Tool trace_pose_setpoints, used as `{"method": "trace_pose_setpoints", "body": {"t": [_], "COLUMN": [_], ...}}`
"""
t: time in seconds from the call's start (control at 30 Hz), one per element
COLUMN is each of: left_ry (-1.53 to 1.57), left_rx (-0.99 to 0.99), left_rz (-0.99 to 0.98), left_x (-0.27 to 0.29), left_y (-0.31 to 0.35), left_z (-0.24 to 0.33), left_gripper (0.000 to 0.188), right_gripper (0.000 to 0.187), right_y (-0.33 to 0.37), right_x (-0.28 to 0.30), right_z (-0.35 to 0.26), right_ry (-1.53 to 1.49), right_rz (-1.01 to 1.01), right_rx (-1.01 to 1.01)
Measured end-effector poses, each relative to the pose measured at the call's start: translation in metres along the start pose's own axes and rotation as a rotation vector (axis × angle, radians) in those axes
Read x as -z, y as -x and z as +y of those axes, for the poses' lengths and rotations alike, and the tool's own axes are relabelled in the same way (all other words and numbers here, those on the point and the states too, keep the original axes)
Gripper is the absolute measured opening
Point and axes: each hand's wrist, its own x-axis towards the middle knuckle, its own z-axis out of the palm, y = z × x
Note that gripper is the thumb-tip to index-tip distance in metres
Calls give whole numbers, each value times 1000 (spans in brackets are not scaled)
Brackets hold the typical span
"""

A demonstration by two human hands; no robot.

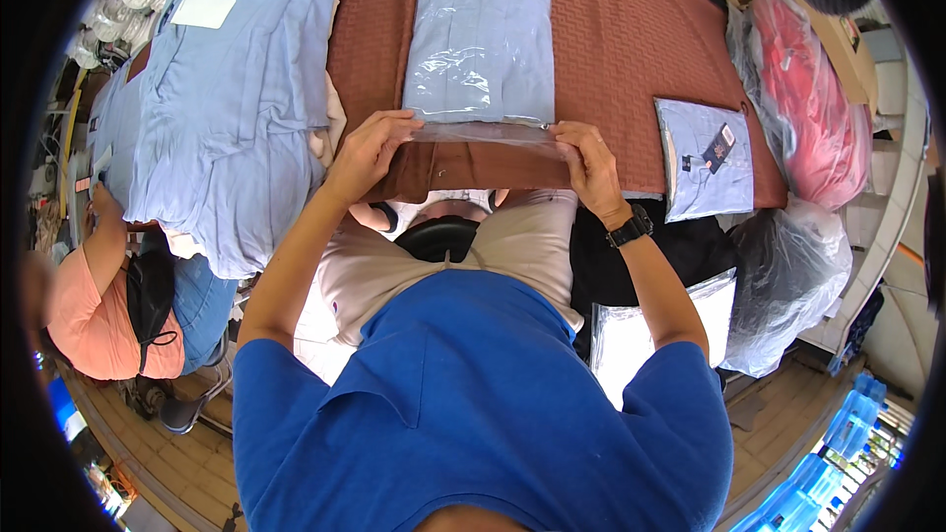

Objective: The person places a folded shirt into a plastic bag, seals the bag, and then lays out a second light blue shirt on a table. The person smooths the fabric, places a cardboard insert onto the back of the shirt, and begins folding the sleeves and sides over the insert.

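Note:
A folded light-blue shirt (480, 59) lies flat in a clear plastic bag on the brown cloth, straight ahead of me. The bag's open-ended clear flap (483, 134) stretches toward me past the shirt's near edge. At the flap's left corner, my left hand (370, 156) pinches the plastic between thumb and fingers. My right hand (593, 166), with a dark watch on its wrist, grips the flap's right corner. The plastic is drawn out between both hands near the table's front edge.
Loose light-blue shirts (236, 99) are heaped at the left. A bagged shirt with a dark tag (711, 158) lies at the right edge. Red goods in clear plastic (808, 99) stand beyond it. A person in an orange top (94, 310) sits at the left.

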Motion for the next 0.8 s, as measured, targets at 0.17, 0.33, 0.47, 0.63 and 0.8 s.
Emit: {"method": "trace_pose_setpoints", "body": {"t": [0.17,0.33,0.47,0.63,0.8], "left_ry": [-17,-188,-166,-39,44], "left_rx": [-55,-214,-207,-85,173], "left_rz": [3,-38,-9,9,61], "left_x": [-11,-27,-49,-46,-50], "left_y": [-5,-6,1,-5,-8], "left_z": [10,8,16,21,16], "left_gripper": [14,16,16,10,6], "right_gripper": [14,20,24,24,12], "right_y": [-7,-1,9,10,0], "right_x": [2,19,34,32,28], "right_z": [0,16,17,16,28], "right_ry": [101,18,71,114,38], "right_rz": [-89,-103,-165,-105,-86], "right_rx": [135,37,25,61,-74]}}
